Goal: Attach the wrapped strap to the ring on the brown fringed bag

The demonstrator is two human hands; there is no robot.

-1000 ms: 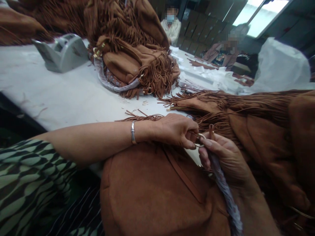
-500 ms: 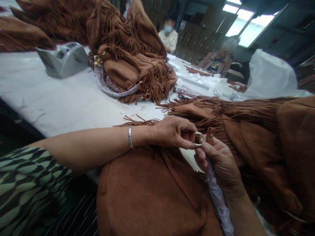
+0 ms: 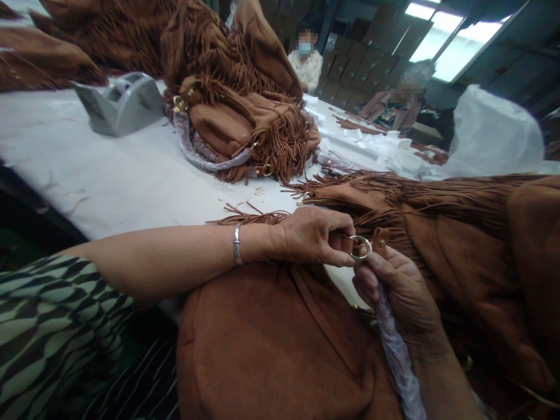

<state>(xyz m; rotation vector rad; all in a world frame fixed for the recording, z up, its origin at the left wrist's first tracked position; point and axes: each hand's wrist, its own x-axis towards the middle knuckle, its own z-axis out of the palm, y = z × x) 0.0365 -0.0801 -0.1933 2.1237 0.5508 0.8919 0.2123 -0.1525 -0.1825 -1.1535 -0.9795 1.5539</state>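
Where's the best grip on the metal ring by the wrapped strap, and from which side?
Probably the ring's left arc, with the grip a flat pinch between thumb and forefinger coming from the left, as the left hand does. The ring's open face is turned toward the camera, and its right and lower sides are crowded by the right hand and the wrapped strap.

A bag-making workshop
Fringed brown bags (image 3: 245, 116) lie heaped on a long white worktop (image 3: 109, 175) beside a tape dispenser (image 3: 120, 102); two other people (image 3: 307, 65) sit along it, and what look like stacked cartons (image 3: 350, 64) fill the dim back wall
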